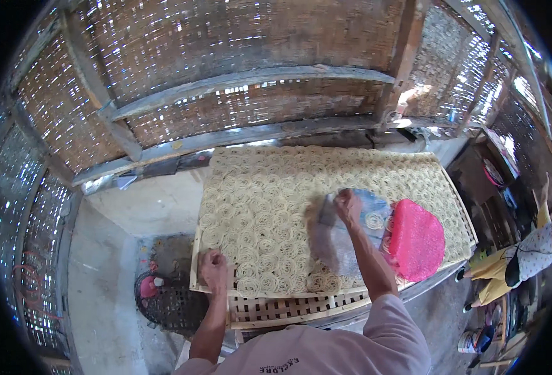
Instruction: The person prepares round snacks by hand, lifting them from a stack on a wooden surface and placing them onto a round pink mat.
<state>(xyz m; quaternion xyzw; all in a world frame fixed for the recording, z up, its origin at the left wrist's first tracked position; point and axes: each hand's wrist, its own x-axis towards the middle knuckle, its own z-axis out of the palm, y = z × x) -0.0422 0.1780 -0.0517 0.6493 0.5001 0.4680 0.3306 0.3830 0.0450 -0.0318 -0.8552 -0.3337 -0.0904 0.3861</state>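
Observation:
A wide woven tray (194, 250) is covered with rows of pale, coiled strands (263, 206). On its right part lies a translucent blue-grey plastic sheet (341, 250) with one coil on it, beside a crumpled pink perforated sheet or bag (418, 239). My right hand (348, 205) is over the upper left of the blue-grey sheet, fingers curled together; what they hold is hidden. My left hand (213, 270) is closed at the tray's front-left corner, beside its frame; whatever is inside the fingers cannot be made out.
Another slatted tray (288, 315) sits underneath. A co-worker (532, 256) is at the right, one arm extended, near a bucket (470, 340). Woven walls with wooden beams (251, 78) surround the space. A dark basket (182, 306) and a pink object (148, 287) lie low at the left.

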